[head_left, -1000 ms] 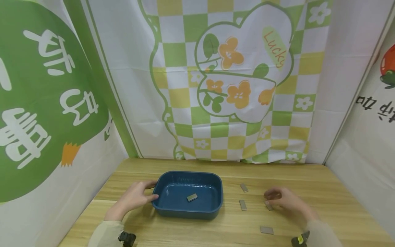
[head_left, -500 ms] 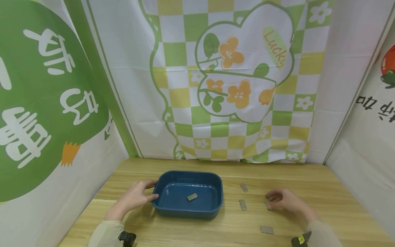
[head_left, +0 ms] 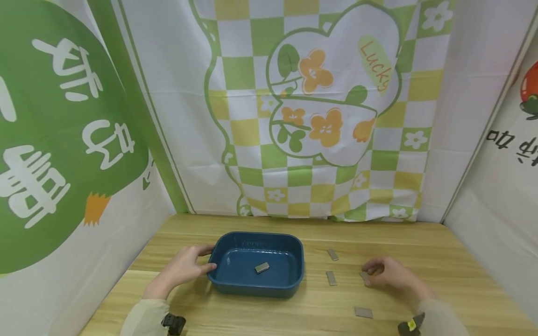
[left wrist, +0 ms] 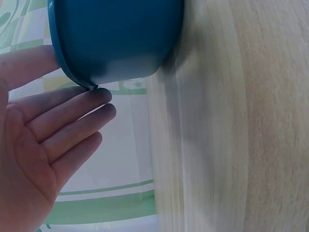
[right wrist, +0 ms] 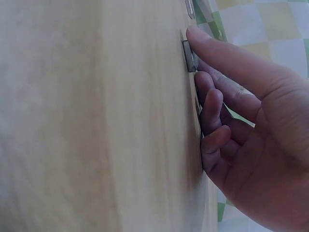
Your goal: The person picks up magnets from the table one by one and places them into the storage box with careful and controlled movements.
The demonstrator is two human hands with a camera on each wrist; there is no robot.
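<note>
My left hand (head_left: 187, 265) grips the left end of a dark blue rectangular bin (head_left: 297, 282), thumb over the rim and fingers along the outside. In the left wrist view, the bin's corner (left wrist: 118, 38) lies between thumb and fingers. Inside the bin lies one small grey metal block (head_left: 262, 267). To the right, my right hand (head_left: 391, 273) is low at the table and pinches a similar metal block (head_left: 363, 276) between thumb and index finger. The right wrist view shows that block (right wrist: 189, 56) at the tabletop, with the other fingers curled.
Two more metal blocks lie between bin and right hand, a far one (head_left: 332, 254) and a nearer one (head_left: 331, 278). Another block (head_left: 363, 312) lies near the front. The wooden table (head_left: 252, 319) meets printed cloth walls at the back and sides.
My right hand has shifted very slightly around the block, its fingertips drawing closer over it. The left hand and bin have kept their place.
</note>
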